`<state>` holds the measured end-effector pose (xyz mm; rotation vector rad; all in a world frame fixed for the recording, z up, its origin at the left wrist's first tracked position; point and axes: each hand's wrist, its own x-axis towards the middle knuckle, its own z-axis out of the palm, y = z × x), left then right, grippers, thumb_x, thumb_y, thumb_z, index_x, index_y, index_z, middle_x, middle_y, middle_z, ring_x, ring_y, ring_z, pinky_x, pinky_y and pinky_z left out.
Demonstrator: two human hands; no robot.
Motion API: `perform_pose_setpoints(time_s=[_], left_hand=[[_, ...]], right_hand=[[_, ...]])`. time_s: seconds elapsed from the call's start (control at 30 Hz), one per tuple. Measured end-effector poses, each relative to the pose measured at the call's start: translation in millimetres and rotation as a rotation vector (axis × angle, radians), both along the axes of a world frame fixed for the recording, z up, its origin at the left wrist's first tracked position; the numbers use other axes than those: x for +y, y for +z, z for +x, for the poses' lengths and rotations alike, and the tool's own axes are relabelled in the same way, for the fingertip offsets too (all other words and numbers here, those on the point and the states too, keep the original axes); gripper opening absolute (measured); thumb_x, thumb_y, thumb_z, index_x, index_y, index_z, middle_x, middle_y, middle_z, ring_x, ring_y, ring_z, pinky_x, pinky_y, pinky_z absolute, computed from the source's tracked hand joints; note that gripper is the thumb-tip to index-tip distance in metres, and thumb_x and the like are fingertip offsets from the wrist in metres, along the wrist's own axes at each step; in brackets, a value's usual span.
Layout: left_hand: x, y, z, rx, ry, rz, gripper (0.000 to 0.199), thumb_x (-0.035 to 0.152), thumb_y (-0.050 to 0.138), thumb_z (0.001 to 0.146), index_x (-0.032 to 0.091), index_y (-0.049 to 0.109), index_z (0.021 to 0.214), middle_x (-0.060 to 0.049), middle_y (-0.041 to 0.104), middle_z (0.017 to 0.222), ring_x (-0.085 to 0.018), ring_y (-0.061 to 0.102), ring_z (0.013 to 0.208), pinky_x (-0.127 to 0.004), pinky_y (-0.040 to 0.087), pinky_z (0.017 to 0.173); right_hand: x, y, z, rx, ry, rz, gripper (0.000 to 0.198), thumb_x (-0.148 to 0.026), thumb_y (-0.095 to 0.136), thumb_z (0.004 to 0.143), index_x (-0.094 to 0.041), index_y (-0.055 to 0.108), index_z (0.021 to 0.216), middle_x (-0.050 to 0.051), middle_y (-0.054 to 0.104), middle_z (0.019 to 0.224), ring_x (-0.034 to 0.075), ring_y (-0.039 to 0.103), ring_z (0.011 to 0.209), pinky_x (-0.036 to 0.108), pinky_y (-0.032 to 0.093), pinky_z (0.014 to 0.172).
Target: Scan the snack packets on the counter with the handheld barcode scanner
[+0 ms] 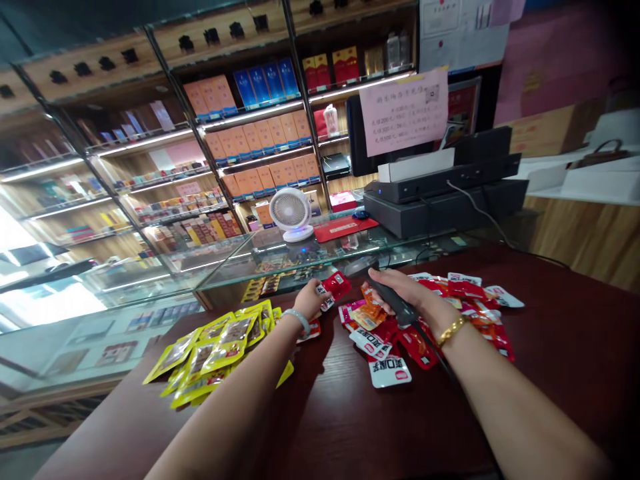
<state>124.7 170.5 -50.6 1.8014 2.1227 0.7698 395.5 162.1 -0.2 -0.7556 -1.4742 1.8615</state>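
My left hand [311,300] pinches a small red snack packet [338,285] above the dark wooden counter. In my right hand [405,293] is a black corded barcode scanner [393,301], its head pointing left toward that packet. Fingers wrap the scanner's handle, and its cable runs down along my forearm. Under and around my right hand lies a loose heap of red, orange and white snack packets [390,372]. To the left of my left forearm is a pile of yellow snack packets [225,347]. A few packets partly show beneath my left wrist.
Behind the counter [320,427] stands a glass display case [240,267] with a white fan [291,213] and a red mat [345,229] on top. A black cash drawer [445,207] with a cable sits at the right. Shelves of boxes [260,140] fill the back.
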Motion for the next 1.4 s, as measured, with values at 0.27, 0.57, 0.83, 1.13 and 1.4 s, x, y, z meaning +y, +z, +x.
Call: perform_pose_setpoints(time_s=[0.27,0.57,0.83,1.13,1.4], left_hand=[[-28,4.6,-15,-0.074,-0.009,0.031,0.025,0.031,0.067,0.076,0.018,0.057,0.095,-0.002,0.066,0.080,-0.014,0.061,0.072,-0.023,0.043,0.063],[-61,32.1,-31,0.428,0.212,-0.117,0.041,0.042,0.065,0.074,0.017,0.060,0.107,-0.015,0.065,0.109,-0.032,0.058,0.105,-0.040,0.042,0.087],[-52,18.6,25,0.554,-0.041,0.004,0.044,0.056,0.054,0.082,0.027,0.064,0.113,-0.009,0.060,0.118,-0.030,0.049,0.114,-0.043,0.037,0.096],[-20,2.0,50,0.448,-0.175,-0.207,0.049,0.051,0.072,0.066,0.017,0.063,0.100,-0.014,0.066,0.106,-0.030,0.061,0.101,-0.036,0.045,0.085],[-38,26.3,-4,0.244,0.074,-0.040,0.030,0.040,0.063,0.079,0.020,0.056,0.100,-0.008,0.069,0.093,-0.021,0.064,0.084,-0.027,0.043,0.070]], right_hand=[[6,-17,-12,-0.011,0.121,0.050,0.045,-0.058,0.058,0.085,-0.013,0.059,0.086,-0.002,0.059,0.050,0.009,0.054,0.032,0.017,0.043,0.032],[6,-18,-10,0.002,0.140,0.038,0.046,-0.058,0.057,0.086,-0.012,0.061,0.089,-0.001,0.060,0.051,0.009,0.053,0.033,0.017,0.041,0.031],[7,-18,-11,-0.015,0.141,0.021,0.046,-0.058,0.059,0.085,-0.011,0.061,0.087,-0.001,0.060,0.049,0.010,0.054,0.032,0.017,0.040,0.031],[13,-23,-10,-0.019,0.139,0.032,0.049,-0.062,0.059,0.082,-0.013,0.060,0.088,-0.003,0.058,0.050,0.009,0.052,0.032,0.018,0.039,0.030],[14,-23,-10,-0.022,0.128,0.037,0.049,-0.062,0.057,0.083,-0.014,0.060,0.089,-0.002,0.059,0.051,0.010,0.054,0.033,0.017,0.041,0.031]])
